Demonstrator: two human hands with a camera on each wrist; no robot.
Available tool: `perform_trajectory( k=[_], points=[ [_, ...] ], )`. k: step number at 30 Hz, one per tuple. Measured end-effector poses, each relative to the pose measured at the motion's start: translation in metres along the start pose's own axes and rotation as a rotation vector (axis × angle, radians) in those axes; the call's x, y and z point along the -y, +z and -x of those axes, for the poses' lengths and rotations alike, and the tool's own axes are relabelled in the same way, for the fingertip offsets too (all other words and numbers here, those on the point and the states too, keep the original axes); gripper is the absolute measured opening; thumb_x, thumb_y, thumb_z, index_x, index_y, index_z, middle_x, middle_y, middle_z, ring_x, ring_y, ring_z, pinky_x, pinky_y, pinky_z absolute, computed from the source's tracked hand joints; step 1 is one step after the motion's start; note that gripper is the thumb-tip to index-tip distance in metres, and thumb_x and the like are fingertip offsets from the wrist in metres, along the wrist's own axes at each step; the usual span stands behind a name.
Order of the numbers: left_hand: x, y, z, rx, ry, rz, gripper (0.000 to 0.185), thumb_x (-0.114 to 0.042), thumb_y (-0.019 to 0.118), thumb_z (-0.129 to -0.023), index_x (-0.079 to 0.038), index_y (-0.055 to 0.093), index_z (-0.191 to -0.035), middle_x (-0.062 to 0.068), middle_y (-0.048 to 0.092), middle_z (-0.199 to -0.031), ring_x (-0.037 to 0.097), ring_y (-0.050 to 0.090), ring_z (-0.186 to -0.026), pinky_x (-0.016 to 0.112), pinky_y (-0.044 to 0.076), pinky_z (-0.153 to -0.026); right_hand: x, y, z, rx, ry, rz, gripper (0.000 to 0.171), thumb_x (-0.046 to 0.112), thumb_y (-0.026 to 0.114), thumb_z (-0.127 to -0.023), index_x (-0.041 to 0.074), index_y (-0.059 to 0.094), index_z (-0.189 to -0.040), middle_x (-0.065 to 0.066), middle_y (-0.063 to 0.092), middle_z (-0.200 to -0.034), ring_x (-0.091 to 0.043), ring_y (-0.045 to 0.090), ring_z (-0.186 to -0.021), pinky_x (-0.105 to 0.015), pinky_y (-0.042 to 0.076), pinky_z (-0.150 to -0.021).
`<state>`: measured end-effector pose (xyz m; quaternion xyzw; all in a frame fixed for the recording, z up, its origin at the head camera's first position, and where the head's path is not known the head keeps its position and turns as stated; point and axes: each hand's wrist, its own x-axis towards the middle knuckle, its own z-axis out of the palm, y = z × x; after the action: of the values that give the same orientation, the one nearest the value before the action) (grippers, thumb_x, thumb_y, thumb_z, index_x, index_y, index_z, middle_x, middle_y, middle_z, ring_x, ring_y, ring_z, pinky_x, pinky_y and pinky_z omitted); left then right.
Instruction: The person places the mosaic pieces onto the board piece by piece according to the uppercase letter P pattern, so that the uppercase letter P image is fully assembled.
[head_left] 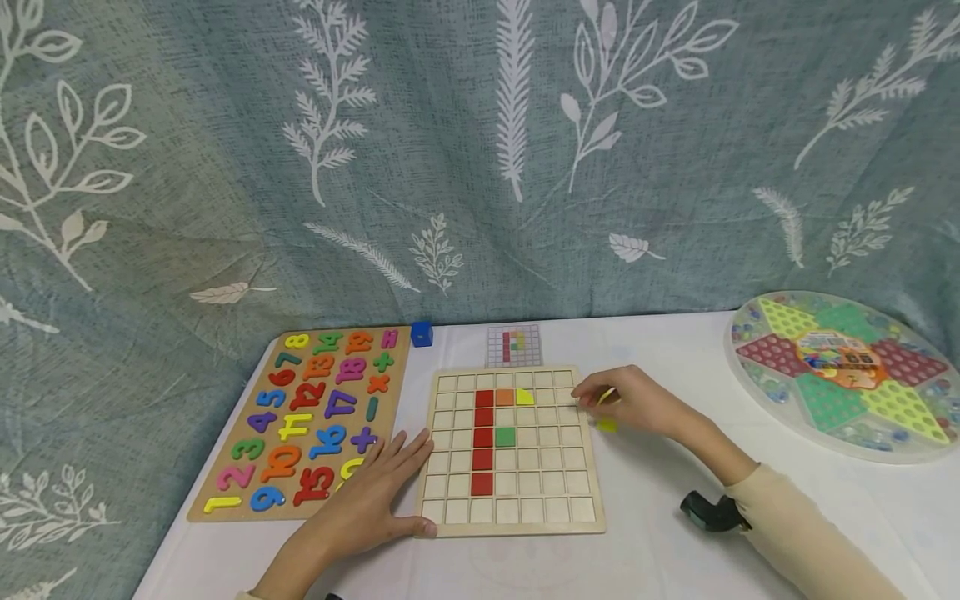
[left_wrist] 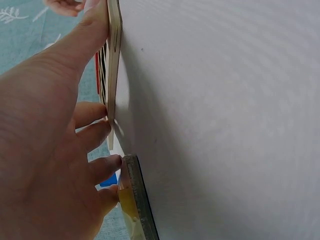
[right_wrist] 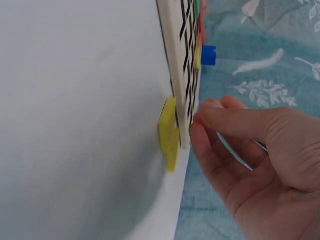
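Observation:
A square wooden grid board (head_left: 555,483) lies on the white table. It holds a column of several red tiles (head_left: 482,459), an orange tile (head_left: 506,397), a green tile (head_left: 506,437) and a slightly crooked yellow tile (head_left: 525,397). Along the board's left side, my left hand (head_left: 367,504) rests with spread fingers, its thumb at the lower left corner. My right hand (head_left: 633,402) hovers by the upper right edge, fingers loosely bent, with nothing visible between the fingertips (right_wrist: 202,119). Beside the board, under that hand, lie yellow tiles (right_wrist: 169,127).
Left of the grid stands a number puzzle board (head_left: 247,400), partly under the left hand. Behind are a pattern card (head_left: 513,346) and a blue cube (head_left: 422,334). A round marble game board (head_left: 840,375) lies at the right, before a leafy curtain (head_left: 450,150).

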<state>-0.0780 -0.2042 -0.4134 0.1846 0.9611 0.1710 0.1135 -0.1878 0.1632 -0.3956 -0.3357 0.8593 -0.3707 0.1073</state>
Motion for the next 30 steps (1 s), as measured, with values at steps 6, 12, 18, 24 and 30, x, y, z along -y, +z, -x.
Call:
perform_trajectory(
  k=[6,12,18,24,30],
  points=[
    [0.001,0.001,0.000,-0.005,-0.004,-0.009,0.101,-0.071,0.059,-0.061,-0.021,0.027,-0.143,-0.006,0.020,-0.149,0.026,0.011,-0.138,0.047,0.007,-0.113,-0.008,-0.003,0.010,0.075,0.002,-0.001,0.032,-0.007,0.062,-0.079,0.005,0.064,-0.109,-0.003,0.067,-0.098,-0.015,0.062,-0.086,-0.026,0.053,-0.075],
    [0.001,0.002,-0.001,-0.003,-0.003,-0.020,0.102,-0.072,0.059,-0.060,-0.020,0.028,-0.143,-0.006,0.021,-0.149,0.026,0.012,-0.138,0.047,0.006,-0.113,-0.013,-0.002,0.017,0.131,0.026,-0.005,0.038,-0.009,0.065,-0.074,0.008,0.065,-0.108,0.002,0.067,-0.098,-0.015,0.062,-0.092,-0.031,0.052,-0.079],
    [0.001,0.003,-0.001,-0.003,0.001,-0.020,0.102,-0.071,0.060,-0.060,-0.020,0.028,-0.143,-0.006,0.021,-0.149,0.026,0.012,-0.138,0.047,0.006,-0.113,-0.015,0.000,0.019,0.123,0.020,0.042,0.037,-0.005,0.068,-0.074,0.011,0.065,-0.107,0.004,0.066,-0.098,-0.013,0.060,-0.092,-0.029,0.052,-0.078],
    [0.002,0.003,-0.002,-0.012,0.006,-0.020,0.102,-0.071,0.060,-0.060,-0.020,0.028,-0.143,-0.006,0.021,-0.149,0.026,0.012,-0.138,0.047,0.006,-0.113,-0.014,0.000,0.021,0.109,0.035,0.061,0.035,0.000,0.071,-0.073,0.010,0.065,-0.106,0.001,0.065,-0.101,-0.014,0.059,-0.092,-0.026,0.052,-0.077],
    [0.003,0.003,-0.001,-0.016,0.009,-0.025,0.102,-0.071,0.059,-0.060,-0.020,0.028,-0.143,-0.006,0.020,-0.149,0.026,0.012,-0.137,0.047,0.006,-0.113,-0.013,-0.001,0.023,0.063,0.061,0.078,0.035,0.004,0.074,-0.072,0.008,0.065,-0.105,0.000,0.064,-0.096,-0.012,0.058,-0.087,-0.025,0.053,-0.072]
  ],
)
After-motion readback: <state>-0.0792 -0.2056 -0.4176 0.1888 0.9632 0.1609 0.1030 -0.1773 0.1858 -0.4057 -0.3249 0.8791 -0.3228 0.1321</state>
